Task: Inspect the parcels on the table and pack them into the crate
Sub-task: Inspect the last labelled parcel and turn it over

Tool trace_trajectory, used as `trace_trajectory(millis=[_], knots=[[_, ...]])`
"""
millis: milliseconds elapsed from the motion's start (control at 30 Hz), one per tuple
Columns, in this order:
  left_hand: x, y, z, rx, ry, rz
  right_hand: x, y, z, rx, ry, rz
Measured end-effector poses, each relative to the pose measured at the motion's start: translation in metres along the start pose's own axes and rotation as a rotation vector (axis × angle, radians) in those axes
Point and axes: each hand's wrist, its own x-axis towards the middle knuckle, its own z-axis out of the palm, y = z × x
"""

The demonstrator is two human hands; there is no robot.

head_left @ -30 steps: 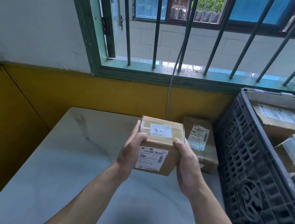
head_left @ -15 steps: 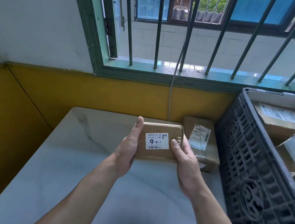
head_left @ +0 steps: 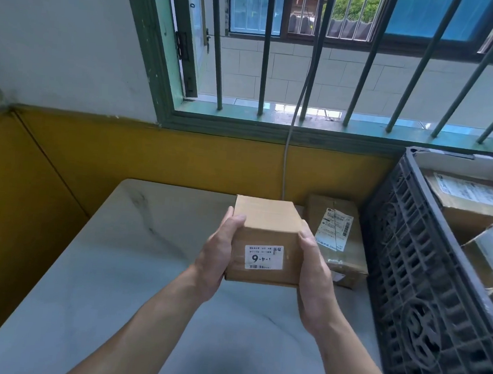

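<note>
A small brown cardboard parcel (head_left: pixel 266 236) with a white label reading "9" on its near face is held above the pale marble table (head_left: pixel 113 264). My left hand (head_left: pixel 216 258) grips its left side, thumb on the top edge. My right hand (head_left: pixel 316 276) grips its right side. A second brown parcel (head_left: pixel 340 254) with a torn white shipping label lies on the table just behind and to the right. The dark grey plastic crate (head_left: pixel 410 275) stands at the right and holds several parcels (head_left: pixel 470 203).
A yellow and white wall with a green barred window (head_left: pixel 279 70) runs behind the table. A grey cable (head_left: pixel 286 160) hangs down from the sill to the table's back edge. The crate's latticed wall rises close beside my right forearm.
I have rotated the parcel toward me in both hands: the "9" label moved from the top face to the near face, and the barcode label has turned out of sight.
</note>
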Motion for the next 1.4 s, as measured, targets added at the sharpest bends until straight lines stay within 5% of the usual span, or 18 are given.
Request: trace_trajectory(millis=[633, 733, 833, 1400], knots=[[-0.003, 0.0, -0.004, -0.016, -0.055, -0.049, 0.01, -0.004, -0.013, 0.053, -0.099, 0.118], [-0.005, -0.002, -0.001, 0.004, -0.066, -0.034, 0.014, -0.002, -0.013, 0.043, 0.011, 0.162], [-0.002, 0.003, 0.003, 0.001, -0.009, -0.031, 0.013, 0.003, -0.008, 0.007, 0.103, 0.103], [0.0, 0.007, 0.003, -0.008, 0.077, -0.081, 0.007, -0.001, 0.001, 0.004, 0.056, 0.038]])
